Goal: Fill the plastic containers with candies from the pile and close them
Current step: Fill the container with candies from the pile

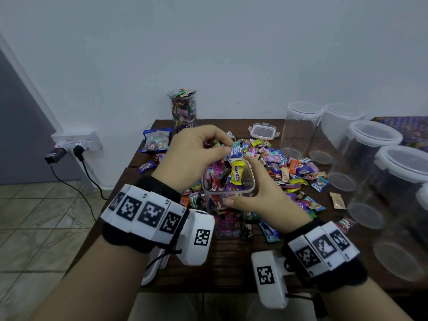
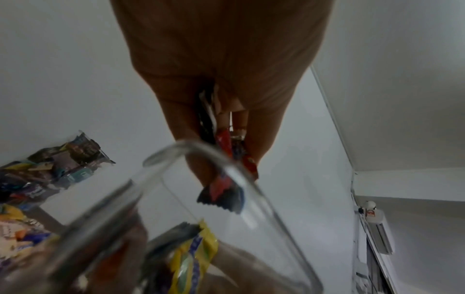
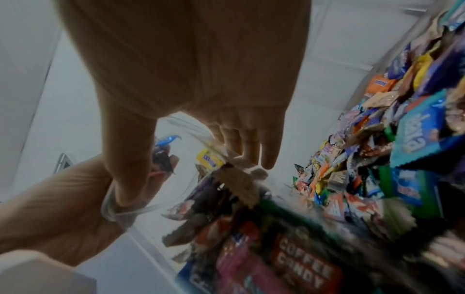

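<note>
The left hand pinches a bunch of wrapped candies, one blue wrapper reading "relax", over the clear square plastic container on the dark wooden bench. The right hand grips that container's rim, thumb on the near wall. Inside stands a yellow "mentos" candy. Only the right wrist view shows a red "COFFEE CANDY" wrapper through the wall; the left wrist view shows red wrappers between the fingers.
</note>
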### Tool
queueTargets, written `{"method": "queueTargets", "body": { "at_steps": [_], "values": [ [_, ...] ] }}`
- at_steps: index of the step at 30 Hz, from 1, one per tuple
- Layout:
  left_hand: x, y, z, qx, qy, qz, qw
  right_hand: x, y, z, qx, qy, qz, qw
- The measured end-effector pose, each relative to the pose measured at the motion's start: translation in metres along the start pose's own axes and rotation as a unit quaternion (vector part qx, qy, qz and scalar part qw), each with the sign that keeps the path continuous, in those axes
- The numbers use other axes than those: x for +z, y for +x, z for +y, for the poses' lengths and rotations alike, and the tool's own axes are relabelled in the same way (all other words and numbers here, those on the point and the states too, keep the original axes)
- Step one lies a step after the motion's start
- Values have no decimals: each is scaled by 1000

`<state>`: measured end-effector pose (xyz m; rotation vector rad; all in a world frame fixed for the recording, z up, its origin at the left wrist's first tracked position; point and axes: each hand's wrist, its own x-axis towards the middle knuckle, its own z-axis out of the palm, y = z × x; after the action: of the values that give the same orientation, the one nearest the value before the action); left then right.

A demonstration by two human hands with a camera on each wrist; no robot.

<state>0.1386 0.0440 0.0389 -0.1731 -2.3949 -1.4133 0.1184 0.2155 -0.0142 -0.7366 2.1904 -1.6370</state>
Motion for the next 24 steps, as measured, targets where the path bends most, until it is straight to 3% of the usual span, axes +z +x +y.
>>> {"method": "queueTargets", "body": {
  "at_steps": [4, 12, 24],
  "values": [
    [8, -5, -7, -7, 31, -30, 999, 0, 2, 5, -7, 3, 8, 1000],
    [14, -12, -5, 16, 49, -27, 998, -1, 6, 14, 4, 27, 13, 1000],
    [14, -18, -7, 7, -105, 43, 994, -1, 3, 8, -7, 41, 5, 999]
  ]
}}
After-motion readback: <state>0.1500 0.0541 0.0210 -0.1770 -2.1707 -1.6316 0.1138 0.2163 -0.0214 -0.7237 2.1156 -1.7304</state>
